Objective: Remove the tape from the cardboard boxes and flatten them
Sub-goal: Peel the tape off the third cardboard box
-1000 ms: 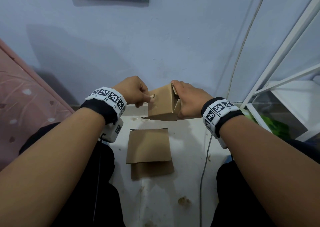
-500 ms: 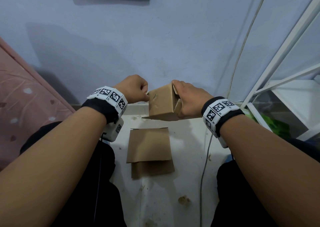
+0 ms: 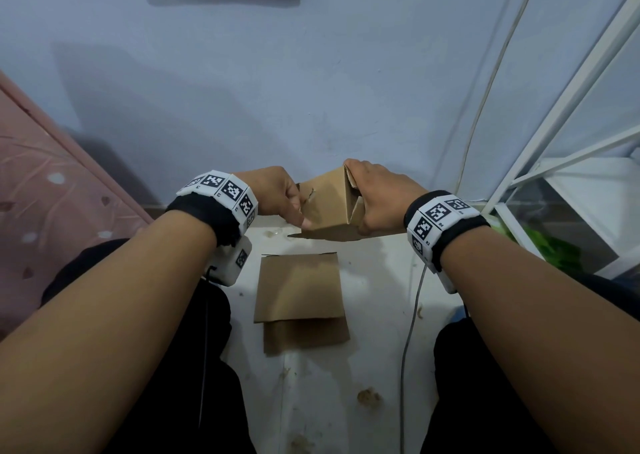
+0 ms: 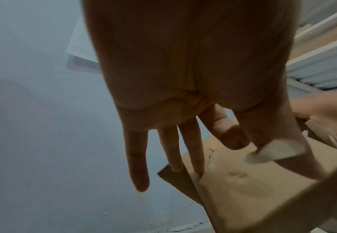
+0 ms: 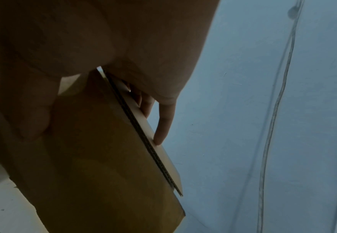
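A small brown cardboard box [image 3: 327, 204] is held up above the floor. My right hand [image 3: 377, 199] grips its right end, with the thumb on the near face and the fingers [image 5: 163, 124] behind a flap. My left hand [image 3: 299, 211] is at the box's left face [image 4: 243, 189]. Thumb and index finger pinch a blurred whitish scrap of tape [image 4: 273, 151], and the other fingers lie straight against the box edge. A torn tape mark [image 3: 311, 193] shows on that face. Two flattened cardboard pieces [image 3: 298, 287] lie on the white floor below.
A grey cable [image 3: 412, 315] runs down the wall and across the floor at right. A white metal rack [image 3: 554, 141] stands at the right, a pink mattress [image 3: 52, 193] at the left. My dark-clothed legs flank the floor strip [image 3: 311, 401].
The left hand, which held a bit of tape out from the box's upper left, has come back against the box and slid down its left face. The right hand and box stayed put.
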Action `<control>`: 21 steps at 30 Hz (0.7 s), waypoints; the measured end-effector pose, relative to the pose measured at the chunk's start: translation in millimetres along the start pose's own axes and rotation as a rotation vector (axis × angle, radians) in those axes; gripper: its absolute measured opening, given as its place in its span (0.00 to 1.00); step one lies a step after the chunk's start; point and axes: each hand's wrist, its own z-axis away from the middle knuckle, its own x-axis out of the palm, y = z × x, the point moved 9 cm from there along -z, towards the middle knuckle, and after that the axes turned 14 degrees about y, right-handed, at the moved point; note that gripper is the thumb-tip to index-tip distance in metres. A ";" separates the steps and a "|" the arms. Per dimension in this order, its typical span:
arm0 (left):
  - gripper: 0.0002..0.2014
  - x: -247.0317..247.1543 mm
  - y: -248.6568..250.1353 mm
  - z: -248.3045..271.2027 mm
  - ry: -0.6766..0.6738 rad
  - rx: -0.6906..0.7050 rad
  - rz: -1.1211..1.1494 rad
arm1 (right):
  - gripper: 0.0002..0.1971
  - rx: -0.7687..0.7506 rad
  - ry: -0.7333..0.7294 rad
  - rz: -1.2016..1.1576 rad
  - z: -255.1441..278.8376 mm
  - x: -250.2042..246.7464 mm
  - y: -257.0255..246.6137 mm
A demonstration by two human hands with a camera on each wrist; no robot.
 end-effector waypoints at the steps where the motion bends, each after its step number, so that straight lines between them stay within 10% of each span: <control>1: 0.25 1.7 -0.1 0.4 -0.017 -0.009 -0.003 | 0.54 -0.001 -0.005 0.003 0.3 0.6 0.2; 21: 0.12 24.0 -3.9 4.1 -0.239 -0.013 -0.261 | 0.54 -0.001 -0.020 0.030 -0.6 5.9 2.9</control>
